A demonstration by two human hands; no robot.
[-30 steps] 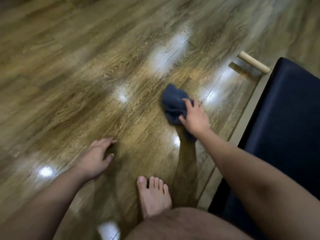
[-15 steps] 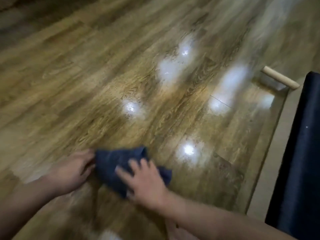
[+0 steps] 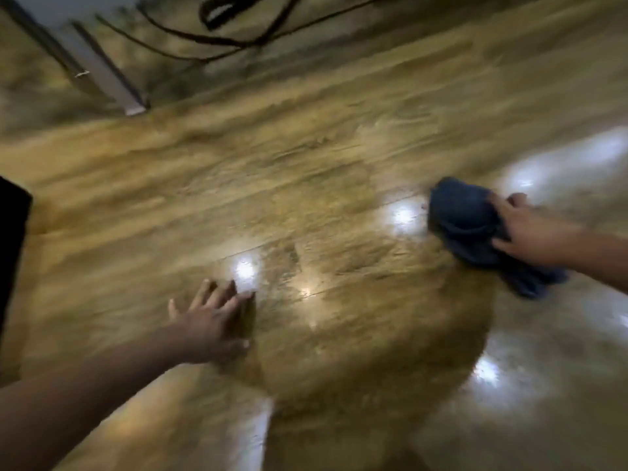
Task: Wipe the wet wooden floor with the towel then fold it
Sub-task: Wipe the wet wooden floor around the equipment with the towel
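Blurred wooden floor [image 3: 306,205] | right hand [image 3: 530,229] fingers grip bunched towel [image 3: 472,229] | left hand [image 3: 214,317] fingers spread flat

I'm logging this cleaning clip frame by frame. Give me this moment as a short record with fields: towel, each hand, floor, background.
towel: dark blue towel, bunched, on the floor at right
right hand: right hand on top of the towel, fingers curled into it
left hand: left hand flat on the floor, fingers spread, holding nothing
floor: wooden floor with bright glossy reflections
background: black cables lying at the far edge
image quality: motion-blurred
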